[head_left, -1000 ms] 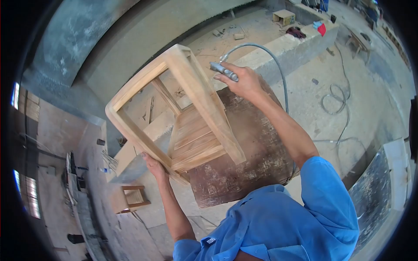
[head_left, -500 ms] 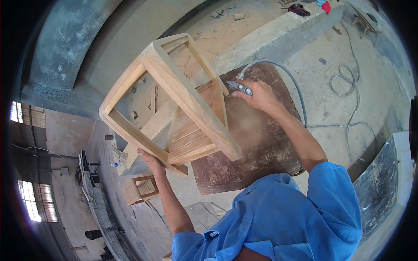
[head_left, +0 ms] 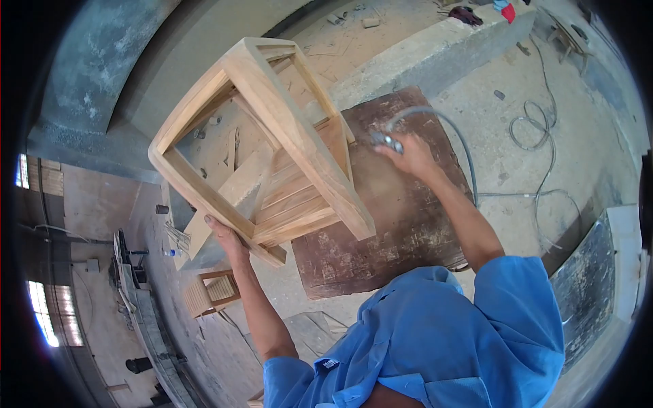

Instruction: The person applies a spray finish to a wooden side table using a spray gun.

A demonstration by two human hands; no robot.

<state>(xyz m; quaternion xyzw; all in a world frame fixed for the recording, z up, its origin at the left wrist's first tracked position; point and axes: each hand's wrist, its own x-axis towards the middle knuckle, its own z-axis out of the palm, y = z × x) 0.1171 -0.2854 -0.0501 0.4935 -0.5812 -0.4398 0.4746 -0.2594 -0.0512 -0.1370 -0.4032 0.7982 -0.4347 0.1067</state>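
Observation:
A bare wooden chair frame point(head_left: 291, 139) with a slatted panel is held tilted at the left edge of a brown, worn work surface point(head_left: 401, 217). My left hand point(head_left: 228, 238) grips its lower left rail, the fingers mostly hidden behind the wood. To the right of the frame, my right hand point(head_left: 416, 160) is closed around a metal air blow gun point(head_left: 388, 141). The gun is blurred, its nozzle end toward the slats and apart from them. A grey hose point(head_left: 468, 153) curves from the gun down to the right.
More hose point(head_left: 546, 139) lies coiled on the concrete floor at right. A low concrete ledge point(head_left: 408, 64) runs behind the work surface. A small wooden piece with slats point(head_left: 212, 292) stands at lower left. A dark scuffed panel point(head_left: 585, 292) is at right.
The chair frame has shifted slightly left and up and turned a little, with my left hand still on it. My right hand and the blow gun have moved slightly right and down.

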